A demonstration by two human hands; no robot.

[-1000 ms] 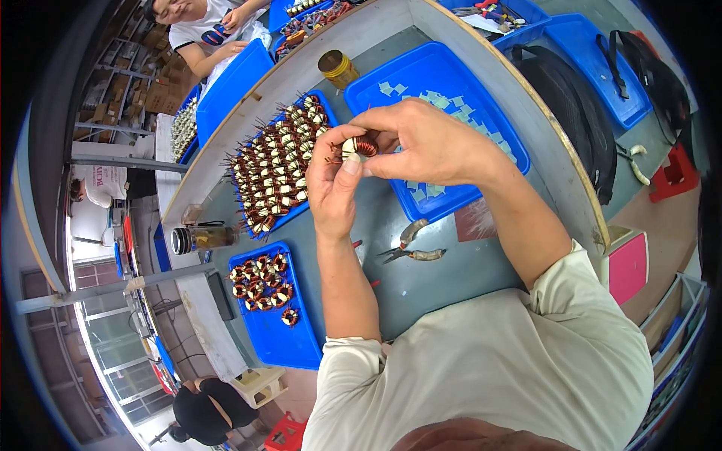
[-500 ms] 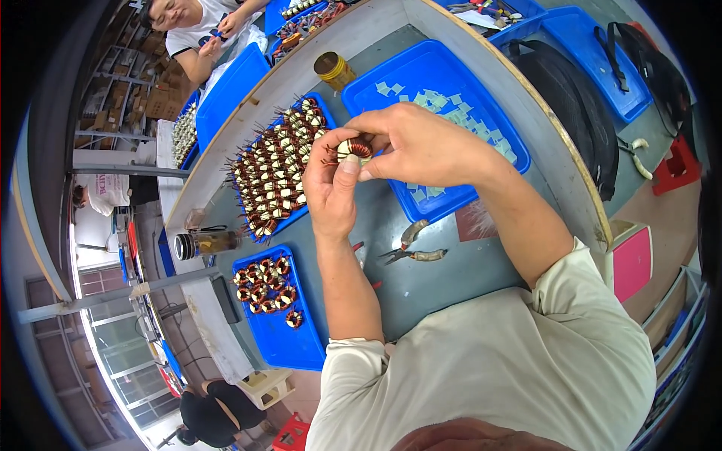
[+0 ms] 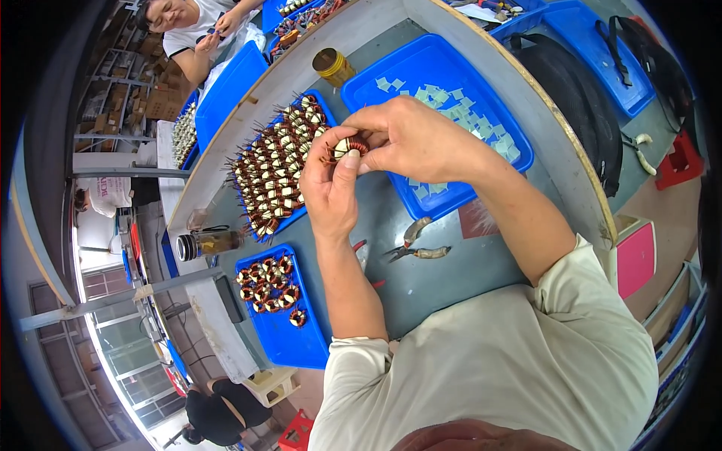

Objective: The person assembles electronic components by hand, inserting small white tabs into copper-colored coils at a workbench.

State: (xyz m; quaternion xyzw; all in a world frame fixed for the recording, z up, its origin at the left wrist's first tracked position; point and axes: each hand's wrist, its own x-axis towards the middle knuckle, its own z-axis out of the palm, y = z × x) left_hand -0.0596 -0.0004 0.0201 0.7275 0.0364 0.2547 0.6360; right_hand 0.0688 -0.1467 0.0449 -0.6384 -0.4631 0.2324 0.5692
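Observation:
Both hands meet over the grey bench around one toroidal coil [image 3: 350, 147], a ring wound with copper wire with pale wrapping on it. My left hand [image 3: 331, 184] pinches it from the left, thumb on its front. From the right, my right hand [image 3: 406, 143] grips its other side with bent fingers, which hide part of the ring. Close behind the left hand, a blue tray [image 3: 322, 105] holds many similar coils in rows, wire ends sticking out. Beyond the right hand, another blue tray [image 3: 391, 64] has pale green square pieces [image 3: 459, 113] scattered in it.
Pliers [image 3: 418, 252] lie on the bench below my right forearm. A smaller blue tray [image 3: 289, 342] with more coils is at the left. A yellow-lidded jar [image 3: 333, 68] and a glass jar [image 3: 207, 244] stand nearby. A raised board edge [image 3: 556, 113] borders the bench; a co-worker [image 3: 197, 37] sits beyond.
Both hands stay on the coil, which has turned slightly between the fingers. The view has shifted a little.

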